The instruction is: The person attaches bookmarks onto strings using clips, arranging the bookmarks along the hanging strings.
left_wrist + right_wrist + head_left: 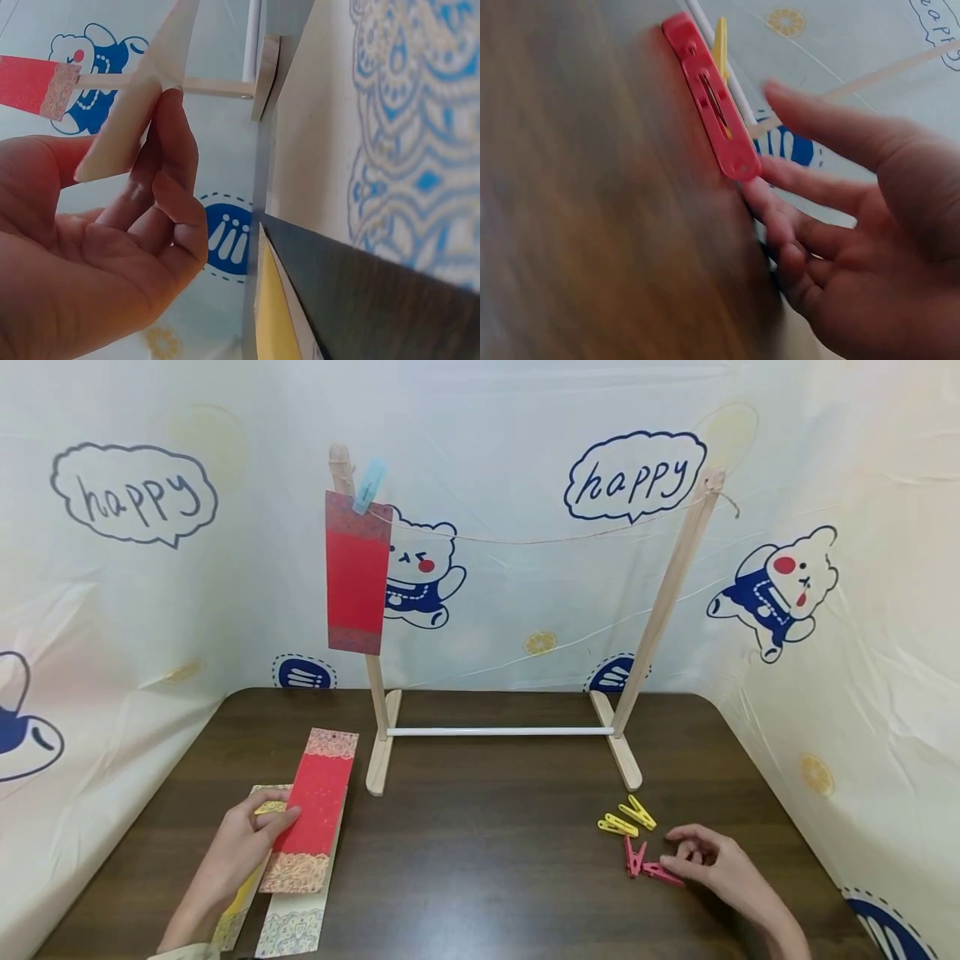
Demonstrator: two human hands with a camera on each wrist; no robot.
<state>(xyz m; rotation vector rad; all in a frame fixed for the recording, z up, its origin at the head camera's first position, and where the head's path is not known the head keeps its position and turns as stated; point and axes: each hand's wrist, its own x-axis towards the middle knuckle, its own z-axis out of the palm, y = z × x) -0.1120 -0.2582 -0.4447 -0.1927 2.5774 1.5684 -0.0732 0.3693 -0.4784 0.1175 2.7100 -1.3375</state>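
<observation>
My left hand (243, 843) pinches the left edge of a red card (315, 810) with patterned ends, raised over the other cards. In the left wrist view its pale back (127, 120) shows between thumb and fingers. Under it lie a white card with a blue pattern (292, 931) and a yellow card (236, 914). My right hand (716, 868) is beside a pink clothespin (712, 97), thumb held apart from the fingers; the fingertips are close to its end, and touching cannot be told. Another pink clothespin (635, 857) and two yellow clothespins (637, 812) lie just left of it.
A wooden rack with two posts (667, 602) stands at the table's back, a sagging string (517, 542) tied between them. A blue clothespin (369, 487) holds another red card (356, 581) at the left post. A white rod (498, 732) joins the feet.
</observation>
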